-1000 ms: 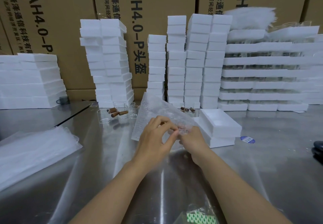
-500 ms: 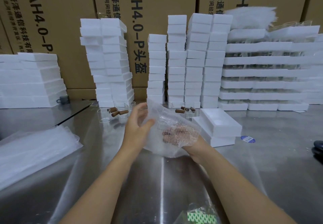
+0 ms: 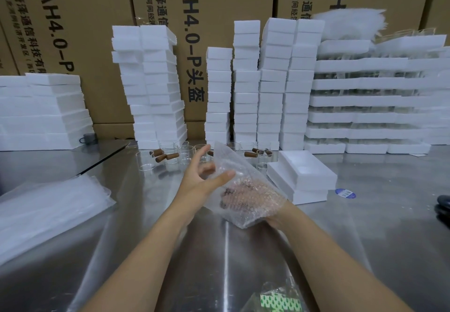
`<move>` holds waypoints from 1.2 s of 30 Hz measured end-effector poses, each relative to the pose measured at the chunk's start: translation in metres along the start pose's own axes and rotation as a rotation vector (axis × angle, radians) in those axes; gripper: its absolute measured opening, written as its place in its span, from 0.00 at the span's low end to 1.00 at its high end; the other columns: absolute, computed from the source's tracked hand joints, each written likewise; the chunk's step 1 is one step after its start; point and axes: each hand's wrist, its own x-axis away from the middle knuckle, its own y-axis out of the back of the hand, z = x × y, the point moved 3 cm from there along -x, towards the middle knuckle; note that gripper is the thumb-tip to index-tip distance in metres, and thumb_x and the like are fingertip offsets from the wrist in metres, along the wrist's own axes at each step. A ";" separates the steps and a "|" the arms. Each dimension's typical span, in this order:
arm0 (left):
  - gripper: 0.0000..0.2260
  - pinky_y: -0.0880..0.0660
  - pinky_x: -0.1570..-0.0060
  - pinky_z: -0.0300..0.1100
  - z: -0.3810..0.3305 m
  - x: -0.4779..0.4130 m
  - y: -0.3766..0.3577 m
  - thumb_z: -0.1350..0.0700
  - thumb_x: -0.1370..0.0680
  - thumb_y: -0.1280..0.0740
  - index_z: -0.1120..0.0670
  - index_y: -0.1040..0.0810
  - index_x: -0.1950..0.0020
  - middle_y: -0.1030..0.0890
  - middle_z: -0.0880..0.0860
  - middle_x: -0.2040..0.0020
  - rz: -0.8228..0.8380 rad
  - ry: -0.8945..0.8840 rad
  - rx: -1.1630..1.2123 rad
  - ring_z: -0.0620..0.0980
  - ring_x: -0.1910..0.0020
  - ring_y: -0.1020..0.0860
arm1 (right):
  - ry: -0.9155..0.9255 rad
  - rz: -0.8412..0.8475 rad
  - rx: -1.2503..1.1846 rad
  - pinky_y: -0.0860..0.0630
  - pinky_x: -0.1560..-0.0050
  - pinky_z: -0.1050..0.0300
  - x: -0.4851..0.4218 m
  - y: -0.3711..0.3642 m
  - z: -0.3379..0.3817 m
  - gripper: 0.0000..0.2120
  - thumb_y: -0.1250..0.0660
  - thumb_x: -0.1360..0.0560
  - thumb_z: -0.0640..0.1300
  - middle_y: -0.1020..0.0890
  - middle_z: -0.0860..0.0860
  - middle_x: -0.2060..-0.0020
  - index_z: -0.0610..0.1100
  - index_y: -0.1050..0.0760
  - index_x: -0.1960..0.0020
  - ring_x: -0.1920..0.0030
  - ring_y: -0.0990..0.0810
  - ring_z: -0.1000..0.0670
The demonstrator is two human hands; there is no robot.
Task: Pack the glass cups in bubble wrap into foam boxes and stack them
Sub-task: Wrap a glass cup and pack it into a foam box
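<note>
A clear bubble wrap bag (image 3: 243, 165) is held up over the steel table (image 3: 365, 238). My left hand (image 3: 199, 180) pinches its left edge, thumb on the front. My right hand (image 3: 276, 216) is pushed inside the bag and shows through the wrap with fingers stretched out. Behind the bag stand several glass cups (image 3: 146, 163) with brown wooden handles (image 3: 162, 157). An open foam box (image 3: 304, 172) rests on another foam piece just right of the bag.
Tall stacks of foam boxes (image 3: 155, 87) and foam trays of glassware (image 3: 365, 102) line the back, before cardboard cartons (image 3: 97, 43). A pile of bubble bags (image 3: 48, 214) lies at left. A blue sticker (image 3: 345, 193), a dark object (image 3: 443, 204) and a green-patterned packet (image 3: 280, 302) lie nearby.
Both hands were pinching the bag's mouth low over the table. My right hand has slid inside the bag, and my left hand has lifted its edge.
</note>
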 end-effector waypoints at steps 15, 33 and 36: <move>0.23 0.28 0.39 0.46 -0.004 -0.004 0.007 0.47 0.25 0.23 0.36 0.23 0.31 0.13 0.43 0.44 0.061 0.062 0.023 0.39 0.44 0.17 | -0.044 -0.144 0.178 0.25 0.74 0.67 -0.002 0.006 0.000 0.12 0.34 0.19 0.32 0.22 0.47 0.63 0.41 0.24 0.59 0.63 0.23 0.51; 0.26 0.22 0.34 0.51 0.003 0.001 -0.001 0.34 0.34 0.17 0.43 0.13 0.40 0.12 0.48 0.41 0.213 0.046 -0.032 0.49 0.40 0.14 | 0.011 -0.006 0.192 0.27 0.28 0.40 -0.004 0.001 -0.003 0.17 0.41 0.15 0.33 0.24 0.35 0.31 0.33 0.30 0.27 0.31 0.24 0.36; 0.25 0.23 0.36 0.47 0.001 0.004 -0.002 0.30 0.34 0.19 0.40 0.12 0.41 0.12 0.46 0.41 0.210 0.058 -0.043 0.46 0.41 0.14 | -0.006 -0.012 0.239 0.24 0.32 0.44 -0.004 0.001 -0.003 0.15 0.38 0.15 0.35 0.20 0.40 0.38 0.34 0.27 0.30 0.37 0.22 0.41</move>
